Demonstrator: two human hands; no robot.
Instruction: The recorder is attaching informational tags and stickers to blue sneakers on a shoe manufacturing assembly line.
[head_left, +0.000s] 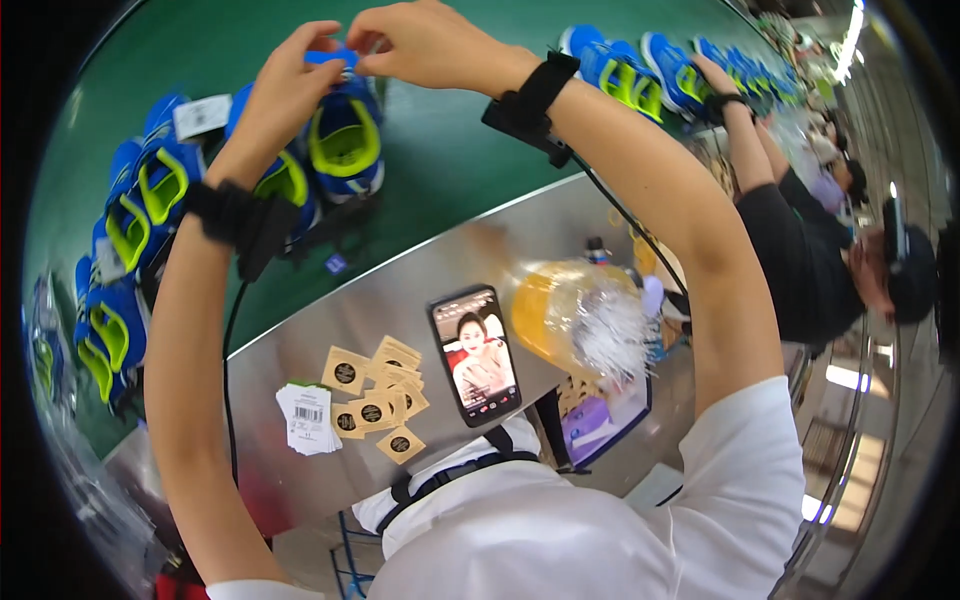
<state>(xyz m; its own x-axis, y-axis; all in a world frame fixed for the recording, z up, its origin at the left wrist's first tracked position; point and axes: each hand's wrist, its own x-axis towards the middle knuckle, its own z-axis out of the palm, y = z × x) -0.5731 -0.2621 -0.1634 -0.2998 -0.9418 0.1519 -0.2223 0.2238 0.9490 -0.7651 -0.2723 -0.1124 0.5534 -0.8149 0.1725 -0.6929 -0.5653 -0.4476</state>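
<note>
Both my hands are over the front part of a blue running shoe [345, 150] with a lime-green lining, at the far edge of my reach. My left hand [290, 85] has its fingers and thumb curled toward the shoe's lace area. Facing it from the right, my right hand [415, 45] is bent in a pinch. Whatever lies between the fingers of either hand is too small or blurred to make out. A second blue shoe [283, 185] stands directly left of this one, partly behind my left wrist.
More blue shoes [160, 180] line the green conveyor [430, 150] on the left, others [620, 75] at far right. Paper tags [308, 415], tan packets [372, 408], a phone [476, 355] and a plastic-wrapped yellow container [545, 310] occupy the metal ledge. A co-worker [800, 240] reaches in at right.
</note>
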